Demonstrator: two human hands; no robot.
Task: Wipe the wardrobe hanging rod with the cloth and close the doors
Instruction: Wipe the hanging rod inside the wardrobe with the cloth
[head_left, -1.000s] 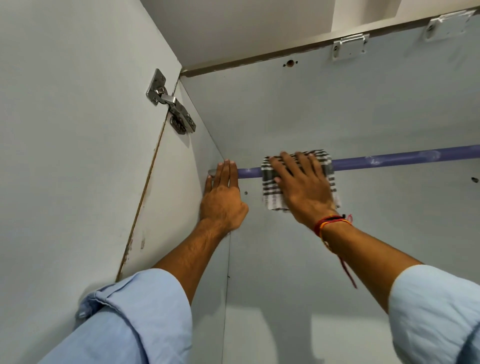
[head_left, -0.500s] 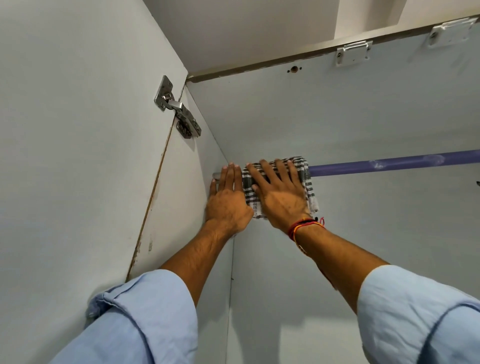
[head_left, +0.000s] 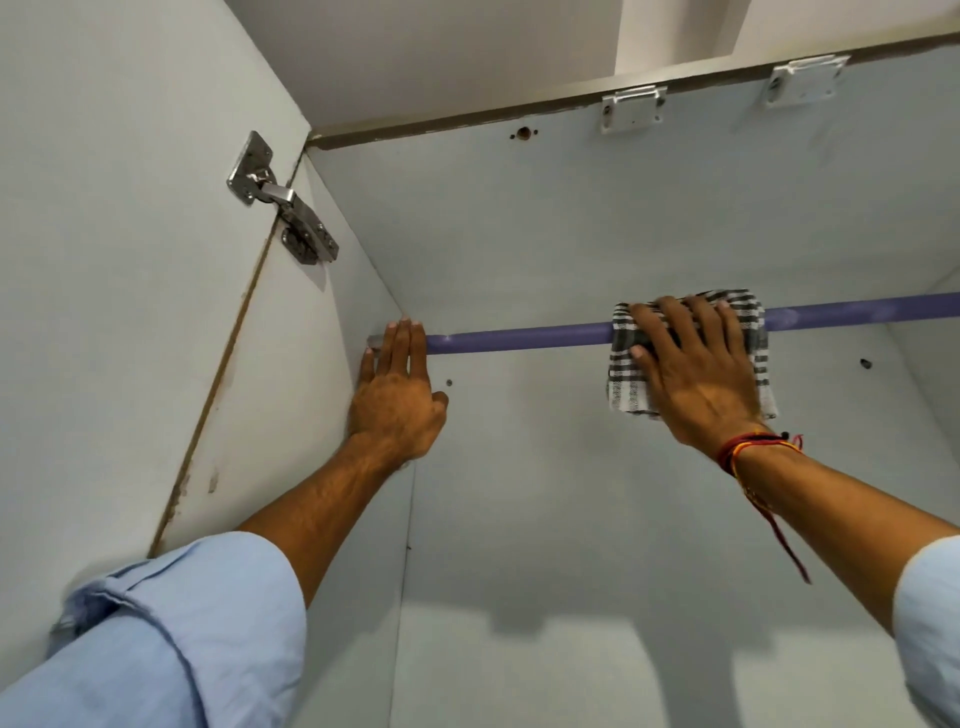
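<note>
wardrobe interior, seen from below and looking up. pale grey-blue panels on the back, left side and top; nothing hangs inside, only the rod crosses it.

hanging rod: purple, round, runs level from the left side panel across to the right edge of view, near the top of the compartment. a few pale scuffs along it, one by the left end and one right of the cloth.

cloth: black, grey and white check, folded, draped over the rod well right of its left end. the lower flap hangs below the rod on the near side.

right hand: laid flat over the cloth, fingers spread and curled over the top of the rod, thumb on the cloth's left part. grip closed around cloth and rod together. red and orange threads tied at the wrist, one loose end trailing down along the forearm.

left hand: at the rod's left end where it meets the side panel, fingers straight and held together, pointing up, palm against the corner. nothing held; fingers extended, not clasped. well apart from the right hand.

light blue sleeves rolled up on both forearms.

left door: standing open, inner face pale, worn brown edge along its hinge side. metal hinge joins it to the side panel. two white brackets sit at the top front edge. small holes dot the back panel. white ceiling above.
</note>
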